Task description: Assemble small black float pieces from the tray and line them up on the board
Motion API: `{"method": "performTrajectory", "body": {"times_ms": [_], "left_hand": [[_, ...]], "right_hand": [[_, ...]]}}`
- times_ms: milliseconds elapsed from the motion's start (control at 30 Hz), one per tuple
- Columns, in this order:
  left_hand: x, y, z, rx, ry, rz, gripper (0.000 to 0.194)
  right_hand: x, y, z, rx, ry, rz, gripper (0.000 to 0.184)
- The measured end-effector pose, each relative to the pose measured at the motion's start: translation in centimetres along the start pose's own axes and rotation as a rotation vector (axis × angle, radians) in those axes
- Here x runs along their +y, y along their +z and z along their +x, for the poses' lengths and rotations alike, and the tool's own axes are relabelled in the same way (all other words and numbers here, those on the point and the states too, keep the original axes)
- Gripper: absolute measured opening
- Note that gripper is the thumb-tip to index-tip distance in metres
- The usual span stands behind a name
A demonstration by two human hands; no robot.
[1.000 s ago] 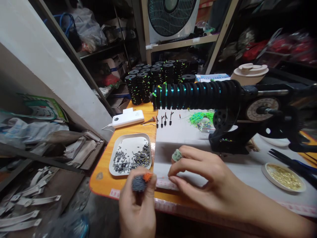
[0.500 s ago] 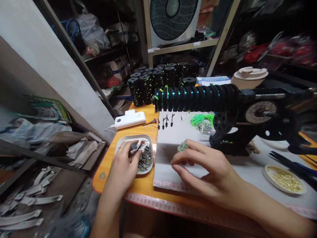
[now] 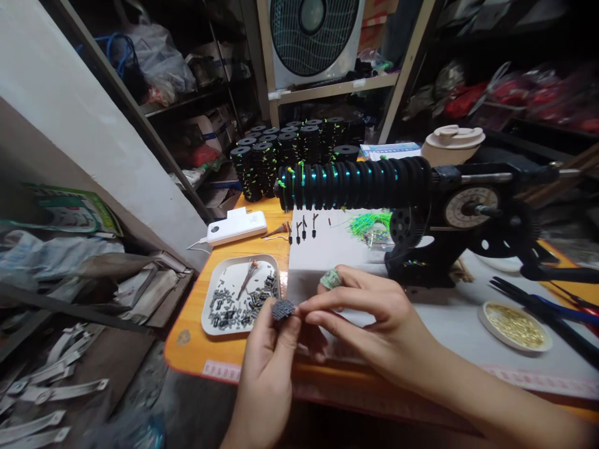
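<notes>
My left hand point(image 3: 274, 358) is closed around a dark grey bundle point(image 3: 283, 310) of what look like thin sticks, their ends facing up. My right hand point(image 3: 365, 312) keeps a pale green bundle point(image 3: 331, 279) in its curled fingers. Its thumb and forefinger are pinched together beside the grey bundle; anything between these tips is too small to make out. Just behind my left hand, a white tray point(image 3: 208, 299) contains many small grey and black pieces. In it lies a thin brown bundle point(image 3: 247, 277) with an orange end.
A black machine point(image 3: 421, 243) with a ringed, cord-wound roller point(image 3: 350, 182) stands across the table. Several black spools point(image 3: 248, 168) are stacked behind it. Nearby are a white power bank point(image 3: 236, 227), green strands point(image 3: 372, 224), a dish of gold bits point(image 3: 486, 324) and dark tongs point(image 3: 528, 299).
My left hand went to the tray and left the orange-ended bundle there. It has come back beside my right hand, still with the grey bundle. My right hand has shifted slightly left.
</notes>
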State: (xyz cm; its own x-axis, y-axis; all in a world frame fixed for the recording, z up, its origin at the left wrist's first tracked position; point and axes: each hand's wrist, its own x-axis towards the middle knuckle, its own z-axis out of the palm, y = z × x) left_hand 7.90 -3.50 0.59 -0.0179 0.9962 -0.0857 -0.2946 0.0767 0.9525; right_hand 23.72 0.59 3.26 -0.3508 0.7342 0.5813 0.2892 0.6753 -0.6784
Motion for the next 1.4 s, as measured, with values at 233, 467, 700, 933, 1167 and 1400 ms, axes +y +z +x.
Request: {"method": "performTrajectory", "body": {"times_ms": [233,467,700,933,1167,1400], "left_hand": [[-0.3,1.1,-0.9,0.168,0.038,0.121,0.027],[-1.1,1.6,-1.3,0.282,0.018,-0.053,0.029],[-0.5,0.7,-1.0,0.165,0.061,-0.227,0.029],[-0.5,0.4,-1.1,0.112,0.019,-0.261,0.028],[-0.7,0.3,-0.9,0.11,0.028,-0.239,0.026],[-0.9,0.3,-0.9,0.121,0.037,-0.257,0.023]], "right_hand": [[-0.2,0.0,-0.2,0.004,0.043,0.049,0.01],[-0.4,0.0,-0.4,-0.02,0.012,0.029,0.01],[0.4,0.2,-0.1,-0.062,-0.193,-0.222,0.018],[0.7,0.8,-0.5,-0.082,-0.272,-0.368,0.021],[0.3,0.5,-0.4,-0.078,-0.267,-0.363,0.02],[0.4,0.5,-0.4,-0.074,-0.265,-0.38,0.021]]}}
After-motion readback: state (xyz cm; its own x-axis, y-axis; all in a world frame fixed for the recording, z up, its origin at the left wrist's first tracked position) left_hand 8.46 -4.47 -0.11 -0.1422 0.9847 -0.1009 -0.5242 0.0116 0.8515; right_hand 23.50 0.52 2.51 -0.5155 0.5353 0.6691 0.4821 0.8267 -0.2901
